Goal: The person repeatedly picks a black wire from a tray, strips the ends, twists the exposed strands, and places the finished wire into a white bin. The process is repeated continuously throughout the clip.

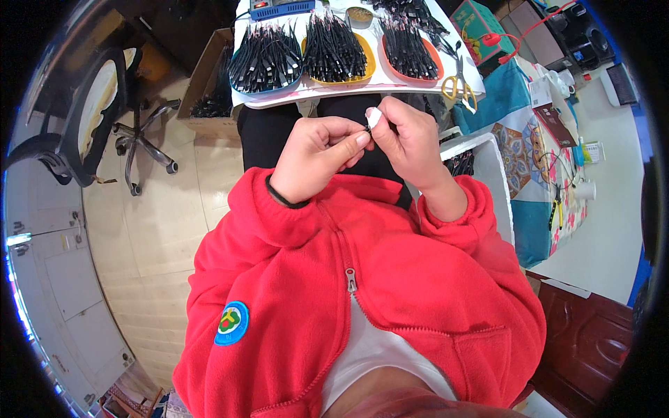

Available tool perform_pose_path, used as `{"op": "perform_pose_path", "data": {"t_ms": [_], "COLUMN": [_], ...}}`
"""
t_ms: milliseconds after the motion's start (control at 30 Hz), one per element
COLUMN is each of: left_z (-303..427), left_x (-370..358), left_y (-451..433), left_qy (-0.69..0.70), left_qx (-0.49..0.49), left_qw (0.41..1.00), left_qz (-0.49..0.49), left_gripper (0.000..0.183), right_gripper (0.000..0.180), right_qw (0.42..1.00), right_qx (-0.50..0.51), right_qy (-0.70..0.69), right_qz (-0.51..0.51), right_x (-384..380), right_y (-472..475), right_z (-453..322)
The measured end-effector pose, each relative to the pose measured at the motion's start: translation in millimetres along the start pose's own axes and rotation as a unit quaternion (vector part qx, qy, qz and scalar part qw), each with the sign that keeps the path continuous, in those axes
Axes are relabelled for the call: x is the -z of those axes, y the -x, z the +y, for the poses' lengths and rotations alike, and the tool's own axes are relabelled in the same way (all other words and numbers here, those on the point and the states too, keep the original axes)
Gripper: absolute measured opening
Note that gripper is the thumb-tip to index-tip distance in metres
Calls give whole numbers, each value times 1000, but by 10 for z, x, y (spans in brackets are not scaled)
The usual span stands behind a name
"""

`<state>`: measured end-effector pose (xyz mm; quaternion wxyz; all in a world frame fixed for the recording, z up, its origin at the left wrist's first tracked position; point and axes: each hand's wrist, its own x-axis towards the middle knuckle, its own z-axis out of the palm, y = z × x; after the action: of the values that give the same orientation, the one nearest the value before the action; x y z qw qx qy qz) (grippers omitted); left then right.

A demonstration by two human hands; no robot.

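Note:
Above my lap, my left hand (329,151) and my right hand (410,138) meet fingertip to fingertip. Between them they pinch a small black piece (369,130), mostly hidden by the fingers; I cannot tell exactly what it is. A white wrap (373,117) shows at the tip of a right-hand digit. Just beyond, on a white tabletop (334,92), short black cables with connector ends fill a blue tray (261,90), a yellow tray (370,52) and an orange-red tray (435,52).
Yellow-handled scissors (459,83) lie at the table's right edge, near a round tin (359,18). A white foam box (499,172) with black cables stands at my right. At left are a cardboard box (209,123) and a swivel chair (99,115). Yellow-and-black pliers (556,209) lie farther right.

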<state>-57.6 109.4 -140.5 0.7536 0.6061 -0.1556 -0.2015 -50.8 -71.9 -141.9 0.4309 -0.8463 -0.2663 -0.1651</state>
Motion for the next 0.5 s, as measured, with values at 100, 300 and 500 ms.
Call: {"op": "perform_pose_path", "data": {"t_ms": [100,300,500], "left_z": [-27,9,73], "left_x": [13,167,179], "left_y": [-16,157,187], "left_qy": [-1,46,67], "left_qx": [20,73,63], "left_qw": [1000,996,992], "left_qz": [-4,-13,-84], "left_gripper": [15,16,15], "right_gripper": [23,28,33], "right_qw": [1000,964,993], "right_qx": [-1,-187,72], "right_qy": [5,40,39], "right_qz": [16,186,-83], "right_x": [-33,338,380], "right_y": [41,-69,118], "right_z": [64,223,-38]}}
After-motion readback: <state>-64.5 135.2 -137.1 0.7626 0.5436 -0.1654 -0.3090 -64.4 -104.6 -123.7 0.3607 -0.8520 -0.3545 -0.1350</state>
